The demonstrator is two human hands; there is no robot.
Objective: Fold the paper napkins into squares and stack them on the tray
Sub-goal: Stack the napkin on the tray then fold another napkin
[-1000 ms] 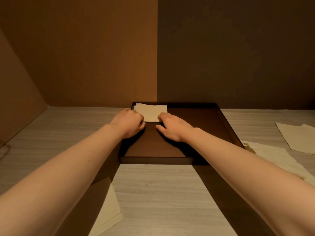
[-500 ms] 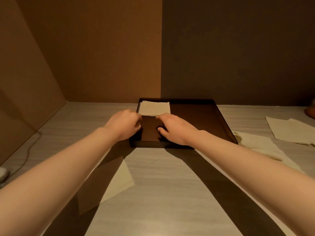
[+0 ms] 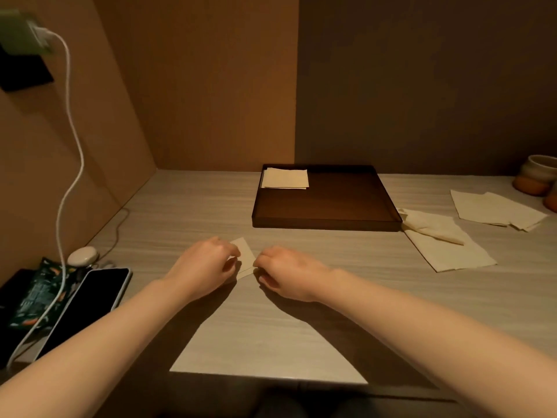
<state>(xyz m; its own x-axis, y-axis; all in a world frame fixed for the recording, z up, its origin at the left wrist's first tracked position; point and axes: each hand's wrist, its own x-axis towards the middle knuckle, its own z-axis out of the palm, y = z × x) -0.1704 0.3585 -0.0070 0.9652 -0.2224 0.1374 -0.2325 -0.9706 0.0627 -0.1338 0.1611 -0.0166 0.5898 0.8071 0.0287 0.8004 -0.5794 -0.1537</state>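
Now: both hands at next napkin (image 3: pixel 244 257) on counter (image 3: pixel 271 342) | left hand (image 3: pixel 205 268) grip pinching its edge, right hand (image 3: pixel 286 271) grip curled, contact unclear | next: fold square, add to stack (image 3: pixel 284 178) in tray (image 3: pixel 331 223)

A private desk nook, most likely in a home. Plain brown walls (image 3: pixel 211 86) enclose a pale wood-grain tabletop (image 3: pixel 271 342). At the left a phone (image 3: pixel 87 306) lies beside a white charging cable (image 3: pixel 70 122); ceramic cups (image 3: pixel 536 179) stand far right.

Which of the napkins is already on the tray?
Only the folded napkin, in the far left corner of the tray. The others lie on the table: one between the hands, the rest unfolded right of the tray.
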